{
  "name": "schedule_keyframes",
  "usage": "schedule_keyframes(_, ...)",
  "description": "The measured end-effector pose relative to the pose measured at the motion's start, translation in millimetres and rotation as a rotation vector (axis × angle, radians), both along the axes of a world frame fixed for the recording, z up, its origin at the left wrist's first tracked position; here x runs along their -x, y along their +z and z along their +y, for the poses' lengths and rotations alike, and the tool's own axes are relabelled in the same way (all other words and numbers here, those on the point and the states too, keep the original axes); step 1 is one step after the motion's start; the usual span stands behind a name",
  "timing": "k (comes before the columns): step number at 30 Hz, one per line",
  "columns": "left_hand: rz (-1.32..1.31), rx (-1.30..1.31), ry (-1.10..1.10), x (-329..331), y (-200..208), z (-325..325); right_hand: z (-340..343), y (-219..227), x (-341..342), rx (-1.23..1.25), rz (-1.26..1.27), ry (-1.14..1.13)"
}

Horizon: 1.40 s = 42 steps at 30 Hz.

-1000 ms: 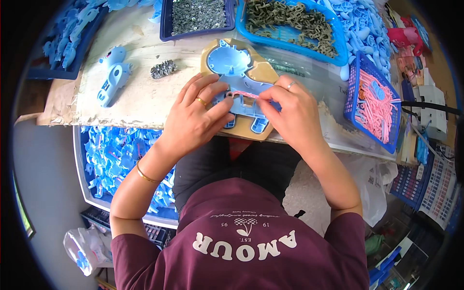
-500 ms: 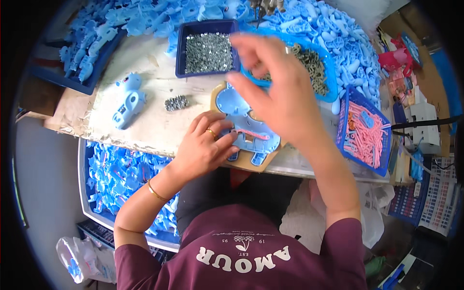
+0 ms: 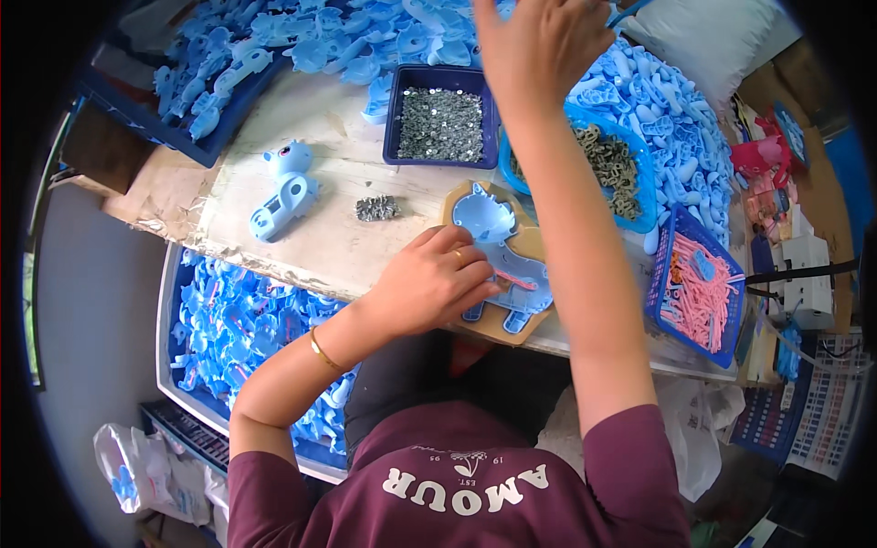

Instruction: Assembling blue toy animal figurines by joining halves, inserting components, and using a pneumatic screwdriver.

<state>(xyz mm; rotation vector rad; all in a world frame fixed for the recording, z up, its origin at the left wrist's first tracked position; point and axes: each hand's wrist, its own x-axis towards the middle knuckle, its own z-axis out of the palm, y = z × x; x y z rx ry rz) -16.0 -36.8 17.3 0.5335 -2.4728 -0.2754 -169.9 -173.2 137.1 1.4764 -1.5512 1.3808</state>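
My left hand [image 3: 438,279] rests with curled fingers over the left edge of an open blue plastic animal-shaped shell [image 3: 484,217], holding it. A pink strip [image 3: 517,279] lies inside the shell, which sits in a tan board fixture [image 3: 528,241] at the table's front edge. My right hand [image 3: 545,46] is raised at the top of the view, fingers curled and partly cut off. What it grips is hidden; a blue cord [image 3: 632,11] shows beside it. A closed blue toy body [image 3: 294,194] and a small heap of screws [image 3: 376,208] lie to the left.
Behind the fixture stand a dark blue tray of small metal parts [image 3: 399,146] and a light blue basin of dull metal pieces [image 3: 645,205]. A blue basket [image 3: 660,294] at right holds pink strips. Blue shells pile up at the back [image 3: 676,128] and in a bin below [image 3: 233,333].
My right hand has risen from above the shell to the top edge, its fingers curling. My left hand stays on the shell. The whole view has shifted, moving the table rightward and slightly down.
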Motion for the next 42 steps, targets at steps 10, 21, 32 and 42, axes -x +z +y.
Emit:
schedule_keyframes(10,0.154,-0.089,-0.058,-7,-4,-17,-17,15,41,0.256,0.160,-0.265)
schedule_keyframes(21,-0.011,0.011,0.401,16,-30,-155,45,48,36,-0.538,-0.447,1.023)
schedule_keyframes(32,-0.325,-0.184,0.392,22,-8,-166,62,40,41,-0.548,-0.318,1.196)
schedule_keyframes(42,0.076,0.172,0.218,22,-3,-80,93,31,69,-0.781,-0.417,1.208)
